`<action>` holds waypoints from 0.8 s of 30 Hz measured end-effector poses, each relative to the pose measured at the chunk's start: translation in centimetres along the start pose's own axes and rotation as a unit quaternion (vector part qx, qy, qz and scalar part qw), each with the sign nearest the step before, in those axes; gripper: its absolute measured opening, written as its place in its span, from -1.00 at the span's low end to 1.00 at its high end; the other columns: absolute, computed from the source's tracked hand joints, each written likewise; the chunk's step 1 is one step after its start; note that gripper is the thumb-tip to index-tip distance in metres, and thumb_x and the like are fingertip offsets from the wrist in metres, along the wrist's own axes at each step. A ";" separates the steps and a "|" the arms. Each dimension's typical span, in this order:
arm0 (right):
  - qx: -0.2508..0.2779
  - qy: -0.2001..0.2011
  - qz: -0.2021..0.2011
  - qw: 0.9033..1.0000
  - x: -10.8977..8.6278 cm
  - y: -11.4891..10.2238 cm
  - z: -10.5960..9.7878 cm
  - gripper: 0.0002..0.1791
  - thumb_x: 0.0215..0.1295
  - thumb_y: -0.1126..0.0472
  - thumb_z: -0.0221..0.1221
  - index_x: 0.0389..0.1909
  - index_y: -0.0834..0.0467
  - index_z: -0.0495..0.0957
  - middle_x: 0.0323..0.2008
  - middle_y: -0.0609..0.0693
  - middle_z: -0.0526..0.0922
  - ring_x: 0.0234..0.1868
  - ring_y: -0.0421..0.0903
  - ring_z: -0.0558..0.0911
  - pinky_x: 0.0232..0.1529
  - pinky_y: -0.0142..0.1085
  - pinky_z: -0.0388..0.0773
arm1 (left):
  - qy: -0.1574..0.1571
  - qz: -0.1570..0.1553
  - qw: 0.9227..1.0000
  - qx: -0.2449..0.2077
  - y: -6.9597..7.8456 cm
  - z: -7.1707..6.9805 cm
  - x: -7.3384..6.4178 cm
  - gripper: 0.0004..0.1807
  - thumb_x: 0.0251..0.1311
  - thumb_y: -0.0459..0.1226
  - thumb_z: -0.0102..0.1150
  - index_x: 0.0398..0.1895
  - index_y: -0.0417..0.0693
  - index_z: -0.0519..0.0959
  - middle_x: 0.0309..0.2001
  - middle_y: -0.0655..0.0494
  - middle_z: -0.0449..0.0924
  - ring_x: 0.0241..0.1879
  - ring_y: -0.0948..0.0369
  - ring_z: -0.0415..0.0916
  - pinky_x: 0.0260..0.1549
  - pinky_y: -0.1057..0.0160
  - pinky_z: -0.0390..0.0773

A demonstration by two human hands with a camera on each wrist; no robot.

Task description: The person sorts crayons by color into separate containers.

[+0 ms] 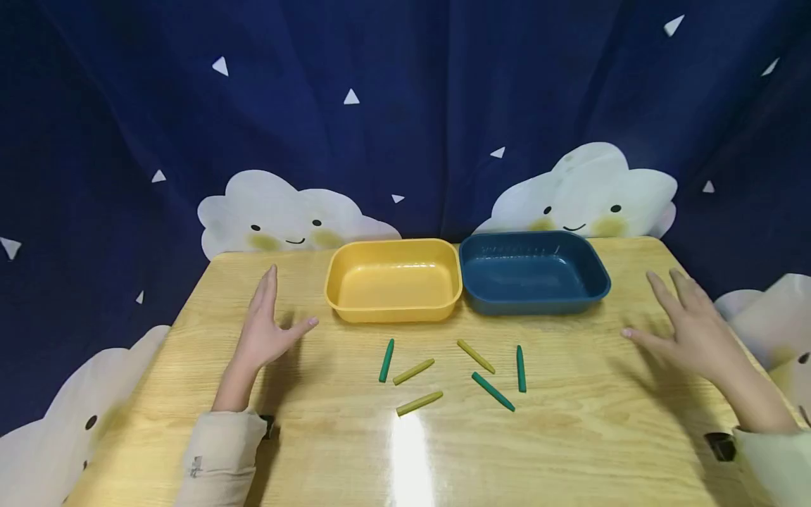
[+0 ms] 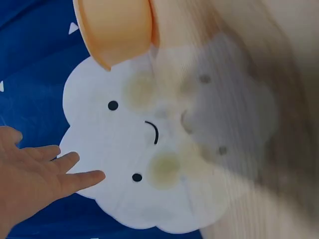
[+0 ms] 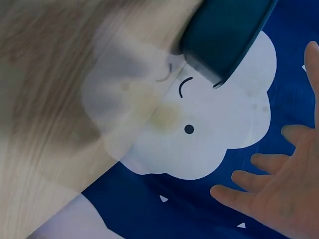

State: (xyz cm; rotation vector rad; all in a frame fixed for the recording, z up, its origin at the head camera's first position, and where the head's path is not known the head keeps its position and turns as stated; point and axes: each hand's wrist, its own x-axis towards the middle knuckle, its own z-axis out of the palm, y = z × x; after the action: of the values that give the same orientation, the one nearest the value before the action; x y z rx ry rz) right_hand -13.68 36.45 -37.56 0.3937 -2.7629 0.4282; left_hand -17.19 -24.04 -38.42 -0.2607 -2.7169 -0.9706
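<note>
My left hand [image 1: 265,336] hovers over the table's left side with its fingers straight and thumb spread, holding nothing. Opposite it, my right hand [image 1: 687,327] is spread over the right side, also with nothing in it. Between the hands lie several crayons: a green crayon [image 1: 386,360] and a yellow crayon [image 1: 414,372] at the left, another yellow crayon [image 1: 419,403] in front. Farther right are a yellow crayon [image 1: 476,356], a slanting green crayon [image 1: 493,391] and an upright-pointing green crayon [image 1: 522,369]. The yellow bin [image 1: 395,315] is nearest my left hand, the blue bin [image 1: 538,307] nearest my right.
Both bins stand side by side at the back of the wooden table [image 1: 342,458]. Behind them hangs a dark blue curtain [image 1: 405,105] with white clouds and triangles. Light glares off the table's front middle.
</note>
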 end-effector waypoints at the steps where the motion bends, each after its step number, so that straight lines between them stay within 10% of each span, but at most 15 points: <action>1: 0.011 0.002 -0.002 1.000 0.1 -0.1 -0.1 0.07 -0.02 -0.08 0.31 0.38 0.27 -0.06 0.25 0.56 -0.08 0.26 0.46 -0.11 0.25 0.24 -0.22 | -0.004 -0.001 1.000 -0.013 0.1 0.2 0.4 0.18 -0.07 -0.02 0.35 0.44 0.05 -0.31 0.41 -0.19 -0.30 0.34 -0.18 -0.26 0.19 -0.31 -0.07; 16: 0.139 -0.017 -0.009 0.990 2.7 -4.4 0.4 -0.01 0.03 0.11 0.32 0.41 0.10 -0.05 0.30 0.37 0.06 0.25 0.39 0.08 0.08 0.32 0.08 | -0.117 -0.052 0.984 -0.124 0.3 4.8 4.7 0.19 0.01 -0.01 0.29 0.41 0.12 -0.46 0.39 -0.22 -0.39 0.28 -0.22 -0.03 0.20 -0.19 0.09; 24: 0.161 -0.043 -0.019 0.986 3.4 -6.7 1.8 -0.04 0.12 0.09 0.27 0.43 0.06 -0.12 0.27 0.37 0.12 0.11 0.38 0.28 -0.15 0.26 0.36 | -0.141 -0.069 0.974 -0.163 0.0 6.4 6.0 0.21 -0.02 -0.04 0.32 0.41 -0.03 -0.43 0.40 -0.18 -0.33 0.37 -0.07 -0.30 0.29 -0.10 -0.12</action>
State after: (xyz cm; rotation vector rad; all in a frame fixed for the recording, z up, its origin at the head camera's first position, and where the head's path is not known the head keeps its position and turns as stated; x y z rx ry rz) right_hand -15.13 28.96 -36.32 0.5504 -2.7650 0.8717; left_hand -24.01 -19.43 -41.48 -0.2901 -2.8434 -1.5300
